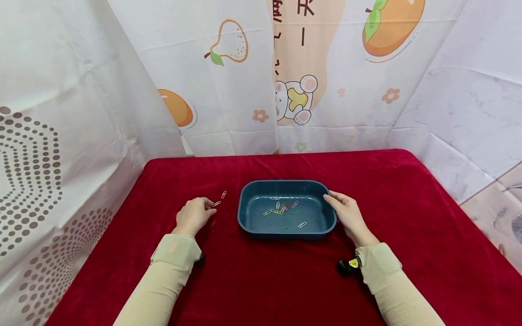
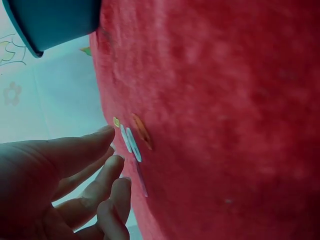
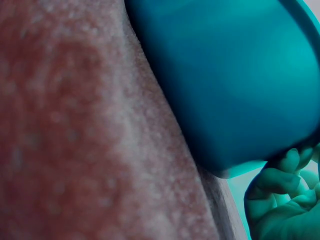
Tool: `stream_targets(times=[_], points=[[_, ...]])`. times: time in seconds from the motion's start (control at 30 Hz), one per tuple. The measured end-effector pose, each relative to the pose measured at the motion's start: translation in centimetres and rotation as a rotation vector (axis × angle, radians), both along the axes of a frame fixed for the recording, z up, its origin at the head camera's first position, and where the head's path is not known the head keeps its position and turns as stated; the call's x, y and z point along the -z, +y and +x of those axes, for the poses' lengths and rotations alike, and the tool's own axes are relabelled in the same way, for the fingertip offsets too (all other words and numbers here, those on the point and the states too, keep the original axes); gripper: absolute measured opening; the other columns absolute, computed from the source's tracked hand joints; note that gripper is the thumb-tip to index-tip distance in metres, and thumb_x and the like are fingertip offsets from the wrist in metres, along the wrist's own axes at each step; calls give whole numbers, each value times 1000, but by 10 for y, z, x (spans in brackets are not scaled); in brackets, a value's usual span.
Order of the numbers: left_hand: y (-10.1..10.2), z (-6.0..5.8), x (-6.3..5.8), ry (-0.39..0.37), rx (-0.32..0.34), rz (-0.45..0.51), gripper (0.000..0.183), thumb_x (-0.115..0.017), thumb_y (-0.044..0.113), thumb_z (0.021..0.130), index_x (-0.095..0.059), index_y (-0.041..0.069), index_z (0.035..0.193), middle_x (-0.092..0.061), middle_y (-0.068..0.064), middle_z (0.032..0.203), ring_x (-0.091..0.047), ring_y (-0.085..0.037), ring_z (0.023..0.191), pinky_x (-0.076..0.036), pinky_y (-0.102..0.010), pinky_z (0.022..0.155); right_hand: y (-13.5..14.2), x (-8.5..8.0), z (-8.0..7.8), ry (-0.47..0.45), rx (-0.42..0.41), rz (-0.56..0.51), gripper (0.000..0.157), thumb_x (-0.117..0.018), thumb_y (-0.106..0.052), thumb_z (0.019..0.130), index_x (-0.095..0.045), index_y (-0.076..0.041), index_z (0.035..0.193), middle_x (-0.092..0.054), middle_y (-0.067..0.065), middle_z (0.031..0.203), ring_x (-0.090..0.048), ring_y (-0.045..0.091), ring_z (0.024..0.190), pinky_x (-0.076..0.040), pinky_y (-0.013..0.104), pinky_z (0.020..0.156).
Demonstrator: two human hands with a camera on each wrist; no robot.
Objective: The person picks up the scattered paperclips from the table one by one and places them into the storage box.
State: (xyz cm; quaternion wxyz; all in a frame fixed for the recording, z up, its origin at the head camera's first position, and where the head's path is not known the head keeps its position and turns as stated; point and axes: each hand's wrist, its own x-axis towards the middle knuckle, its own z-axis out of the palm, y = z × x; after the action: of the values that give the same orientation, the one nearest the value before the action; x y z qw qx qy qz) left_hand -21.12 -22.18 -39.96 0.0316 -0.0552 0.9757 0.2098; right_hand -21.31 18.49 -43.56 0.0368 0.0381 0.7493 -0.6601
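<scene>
My left hand [image 1: 193,215] is low over the cloth beside a few loose paper clips. In the left wrist view its thumb and fingers stand apart, with nothing seen between them. Just past the fingertips lie a white paper clip [image 2: 133,145], an orange paper clip [image 2: 142,131], a yellow paper clip [image 2: 116,122] and a thin purplish one [image 2: 141,177]. A blue plastic tray [image 1: 285,236] sits to the right, with several coloured paper clips [image 1: 283,208] scattered on its floor. My right hand [image 1: 348,215] grips the tray's right rim, thumb on top and fingers curled beneath.
Red velvet cloth [image 1: 277,280] covers the table. White printed curtains [image 1: 240,90] hang behind the back edge and along both sides. A small black device [image 1: 346,266] is at the right wrist.
</scene>
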Motion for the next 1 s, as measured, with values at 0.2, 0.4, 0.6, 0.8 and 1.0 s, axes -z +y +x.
stream_targets(times=[0.2, 0.4, 0.6, 0.8, 1.0], points=[[-5, -1, 7, -15, -19, -7, 23, -71, 23, 90, -74, 11, 109, -73, -5, 99, -64, -21, 83, -51, -41, 69, 0, 0, 0, 2, -2, 3, 53, -58, -33, 100, -52, 0, 141, -75, -3, 104, -70, 4, 76, -57, 20, 72], [-6, -1, 11, -26, -28, 6, 21, -71, 23, 90, -75, 11, 106, -73, -5, 97, -64, -20, 79, -52, -40, 67, 0, -2, 1, -2, -3, -7, 54, -59, -32, 100, -51, 2, 141, -75, -6, 101, -69, 3, 76, -56, 20, 71], [-5, -1, 11, -35, -17, 11, 15, -69, 21, 92, -75, 12, 102, -72, -5, 94, -63, -19, 76, -51, -39, 65, 0, -3, 1, -2, -3, -15, 55, -59, -32, 99, -51, 2, 141, -74, -10, 95, -68, 2, 74, -56, 20, 69], [-4, -2, 11, -54, 17, -14, 13, -65, 20, 93, -73, 11, 99, -70, -7, 100, -61, -19, 77, -51, -38, 67, 0, -2, 1, -2, -1, -11, 54, -59, -32, 99, -51, 2, 141, -74, -8, 96, -68, 3, 74, -56, 20, 68], [-3, -4, 10, -47, 29, -11, 20, -56, 15, 96, -64, 10, 78, -61, -4, 77, -52, -17, 66, -41, -30, 57, 0, -1, 0, -9, 6, -10, 53, -60, -32, 99, -52, 1, 141, -74, -7, 95, -68, 3, 72, -56, 20, 67]])
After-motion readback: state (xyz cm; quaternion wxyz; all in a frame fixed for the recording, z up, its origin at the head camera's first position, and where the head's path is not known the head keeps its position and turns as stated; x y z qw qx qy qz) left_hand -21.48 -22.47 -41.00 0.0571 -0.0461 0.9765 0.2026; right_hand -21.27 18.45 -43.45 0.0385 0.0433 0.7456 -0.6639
